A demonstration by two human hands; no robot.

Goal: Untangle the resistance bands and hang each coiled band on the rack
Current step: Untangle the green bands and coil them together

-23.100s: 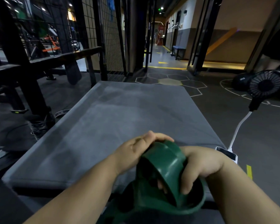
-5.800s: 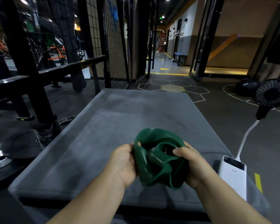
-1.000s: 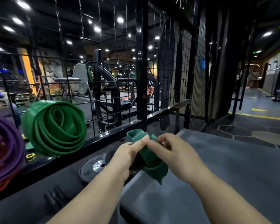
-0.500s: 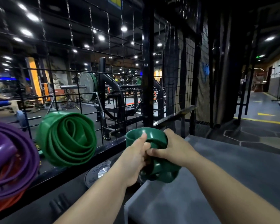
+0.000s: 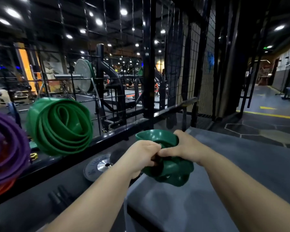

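The black wire-grid rack [image 5: 147,64] fills the left and middle of the view, with its low rail running diagonally below it. To the right, the grey padded tabletop [image 5: 241,164] stretches away toward the corridor.

A purple coiled band [image 5: 5,148] hangs on the rack at the far left, over an orange band [image 5: 0,188] of which only an edge shows. Just beside them hangs a bright green coiled band [image 5: 59,126], rolled flat on itself, with the open end of the roll facing the camera.

The dark green band [image 5: 172,171] is held in the air above the tabletop's left edge, near the rail. It is bunched into a lump whose long axis slants from a cupped loop at the upper left, opening upward, down to a bulge at the lower right.

A weight plate [image 5: 97,166] lies flat on the floor below the rail; its raised lettering is too blurred to read.

The hands are together, thumbs meeting. The left hand [image 5: 141,156] grips the band's near side and the right hand [image 5: 186,148] curls over its top.
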